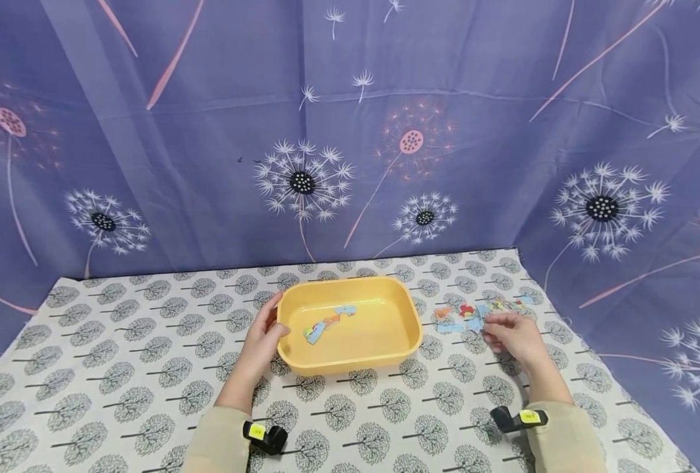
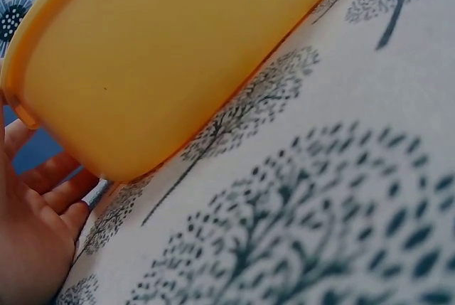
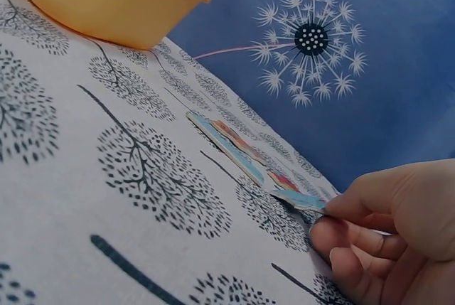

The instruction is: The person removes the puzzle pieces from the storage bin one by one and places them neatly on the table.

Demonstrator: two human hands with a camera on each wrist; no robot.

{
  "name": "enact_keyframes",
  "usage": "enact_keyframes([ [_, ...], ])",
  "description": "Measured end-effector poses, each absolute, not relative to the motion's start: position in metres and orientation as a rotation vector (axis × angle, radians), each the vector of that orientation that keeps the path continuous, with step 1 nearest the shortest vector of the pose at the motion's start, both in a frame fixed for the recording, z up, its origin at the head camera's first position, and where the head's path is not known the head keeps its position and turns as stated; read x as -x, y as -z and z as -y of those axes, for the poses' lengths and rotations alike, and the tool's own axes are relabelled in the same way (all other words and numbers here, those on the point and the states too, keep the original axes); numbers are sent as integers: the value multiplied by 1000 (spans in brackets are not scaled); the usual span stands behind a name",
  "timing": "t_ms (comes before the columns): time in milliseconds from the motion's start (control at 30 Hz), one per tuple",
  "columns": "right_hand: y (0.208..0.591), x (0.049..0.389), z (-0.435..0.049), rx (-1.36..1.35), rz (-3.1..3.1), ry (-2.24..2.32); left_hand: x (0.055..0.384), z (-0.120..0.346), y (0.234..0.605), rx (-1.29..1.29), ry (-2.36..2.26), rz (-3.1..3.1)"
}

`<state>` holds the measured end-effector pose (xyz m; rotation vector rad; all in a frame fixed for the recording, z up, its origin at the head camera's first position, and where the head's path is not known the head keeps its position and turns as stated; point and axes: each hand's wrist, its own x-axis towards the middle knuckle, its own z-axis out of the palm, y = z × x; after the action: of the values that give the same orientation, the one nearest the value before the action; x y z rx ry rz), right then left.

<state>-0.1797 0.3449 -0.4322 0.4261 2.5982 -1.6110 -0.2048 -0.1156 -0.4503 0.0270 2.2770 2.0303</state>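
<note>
A yellow plastic basin [image 1: 362, 338] stands on the cloth. At its left end, my left hand [image 1: 261, 341] holds the rim, thumb on top and fingers against the outside wall. Several colourful puzzle pieces [image 1: 331, 320] lie in the basin's left half. To the right of it, my right hand [image 1: 517, 336] pinches a light blue puzzle piece [image 3: 302, 200] between thumb and fingers, low over the cloth. More puzzle pieces [image 1: 467, 309], blue, orange and red, lie in a loose group just beyond these fingertips.
A white cloth with grey trees [image 1: 167, 368] covers the table. Behind it hangs a purple-blue curtain [image 1: 208, 164] with dandelions, which also comes forward along the right side. A black strap with a camera [image 1: 518, 418] sits on each wrist.
</note>
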Motion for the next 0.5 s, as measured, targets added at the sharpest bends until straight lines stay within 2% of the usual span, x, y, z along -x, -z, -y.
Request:
enact_keyframes([
  [367, 419, 178, -343, -496, -2689, 1439, 207, 116, 449, -31, -2026, -2312],
  [500, 413, 175, -339, -441, -2757, 1433, 205, 114, 451, -28, -2032, -2316],
])
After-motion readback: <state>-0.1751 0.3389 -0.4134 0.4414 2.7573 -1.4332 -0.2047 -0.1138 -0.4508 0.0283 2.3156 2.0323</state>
